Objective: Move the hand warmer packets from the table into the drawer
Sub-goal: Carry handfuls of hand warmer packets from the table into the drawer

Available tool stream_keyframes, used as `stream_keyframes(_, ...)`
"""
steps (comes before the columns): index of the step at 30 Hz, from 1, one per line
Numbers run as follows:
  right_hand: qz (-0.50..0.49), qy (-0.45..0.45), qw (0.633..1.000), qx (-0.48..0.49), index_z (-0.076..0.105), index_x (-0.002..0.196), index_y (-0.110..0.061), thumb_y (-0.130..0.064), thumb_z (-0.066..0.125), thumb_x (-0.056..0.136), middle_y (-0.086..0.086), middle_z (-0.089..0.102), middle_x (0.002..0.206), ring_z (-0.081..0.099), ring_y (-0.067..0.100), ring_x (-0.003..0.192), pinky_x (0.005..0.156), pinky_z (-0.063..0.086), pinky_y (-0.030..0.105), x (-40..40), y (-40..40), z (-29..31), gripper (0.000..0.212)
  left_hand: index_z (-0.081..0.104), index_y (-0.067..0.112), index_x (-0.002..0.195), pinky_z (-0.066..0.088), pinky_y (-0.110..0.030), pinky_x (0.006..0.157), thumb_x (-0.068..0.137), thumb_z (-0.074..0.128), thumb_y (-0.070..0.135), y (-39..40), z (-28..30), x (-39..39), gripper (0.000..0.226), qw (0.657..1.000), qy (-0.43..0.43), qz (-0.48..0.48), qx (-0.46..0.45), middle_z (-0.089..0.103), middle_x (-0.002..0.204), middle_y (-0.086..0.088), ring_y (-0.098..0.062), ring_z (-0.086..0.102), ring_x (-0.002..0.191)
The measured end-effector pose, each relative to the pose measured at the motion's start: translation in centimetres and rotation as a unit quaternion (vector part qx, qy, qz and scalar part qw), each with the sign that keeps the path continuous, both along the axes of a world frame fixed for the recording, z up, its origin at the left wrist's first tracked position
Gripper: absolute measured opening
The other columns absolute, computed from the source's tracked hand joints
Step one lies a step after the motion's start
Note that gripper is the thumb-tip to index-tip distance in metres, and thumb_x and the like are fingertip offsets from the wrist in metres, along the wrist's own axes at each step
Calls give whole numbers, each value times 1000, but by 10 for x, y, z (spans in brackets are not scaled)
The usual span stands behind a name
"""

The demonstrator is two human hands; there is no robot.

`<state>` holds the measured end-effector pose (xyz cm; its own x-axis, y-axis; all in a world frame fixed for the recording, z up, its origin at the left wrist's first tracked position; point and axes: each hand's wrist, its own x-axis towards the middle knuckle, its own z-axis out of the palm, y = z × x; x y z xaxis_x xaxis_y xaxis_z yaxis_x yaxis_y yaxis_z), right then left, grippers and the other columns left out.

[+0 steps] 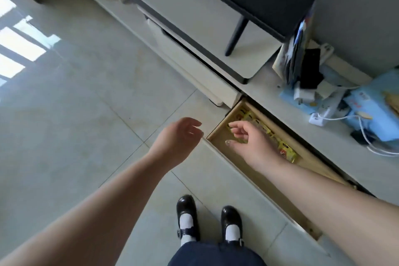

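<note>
A low cabinet drawer (218,138) stands pulled out, its wooden inside showing. Several yellow hand warmer packets (287,151) lie in a row along its far side. My right hand (250,140) hovers over the drawer above the packets, fingers loosely spread and holding nothing. My left hand (179,138) hangs just left of the drawer's front corner, fingers apart and empty. Part of the packet row is hidden under my right hand.
The grey cabinet top (269,84) carries a dark TV stand (235,34), a pile of blue packaging (371,112), a white power strip (323,114) with cables and upright books (300,49). The tiled floor (75,93) lies to the left. My black shoes (207,220) stand in front of the drawer.
</note>
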<state>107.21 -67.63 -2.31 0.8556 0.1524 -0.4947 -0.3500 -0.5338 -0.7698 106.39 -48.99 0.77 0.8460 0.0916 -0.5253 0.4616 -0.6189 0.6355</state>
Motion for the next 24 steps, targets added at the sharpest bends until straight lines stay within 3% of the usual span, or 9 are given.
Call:
stream_keyframes(3,66,3,998,25,55,111,-25,-13,68,82,-3,56,108,56,14,108,93,44,25,-16,33,47,34,62,28,104,40,-18,51,88,60,26,31,46,-40,16,994,-12,103,-35,64,82,19,0,59,72)
stream_keyframes(6,141,-6,989,39,54,114,-23,-14,68,83,-2,56,111,55,13,109,96,44,28,-40,77,103,35,61,26,101,40,-7,47,88,62,20,68,98,-95,14,977,-50,197,-66,65,87,13,7,58,69)
stream_keyframes(10,231,-27,971,48,55,114,-24,-18,68,83,-2,57,112,55,11,108,92,40,23,-79,133,166,35,62,15,111,35,-4,44,89,61,17,113,158,-178,22,943,-93,309,-88,67,97,3,3,56,69)
stream_keyframes(15,352,-51,932,70,57,118,-19,-18,69,83,1,60,114,56,13,108,98,45,29,-162,219,247,37,61,19,106,44,-10,59,88,63,16,167,221,-316,18,888,-143,431,-70,69,103,-5,1,59,77)
stream_keyframes(18,435,-80,893,86,58,116,-19,-18,71,81,3,62,111,58,16,107,101,46,37,-232,275,283,37,62,14,111,46,-5,61,89,63,15,191,256,-409,22,854,-168,490,-45,67,99,-1,1,60,79)
stream_keyframes(24,541,-93,827,121,57,120,-18,-19,71,81,5,62,113,59,17,108,100,47,38,-392,355,327,42,61,12,112,49,-18,78,89,62,13,215,301,-590,23,787,-207,581,-11,67,102,-5,-11,63,89)
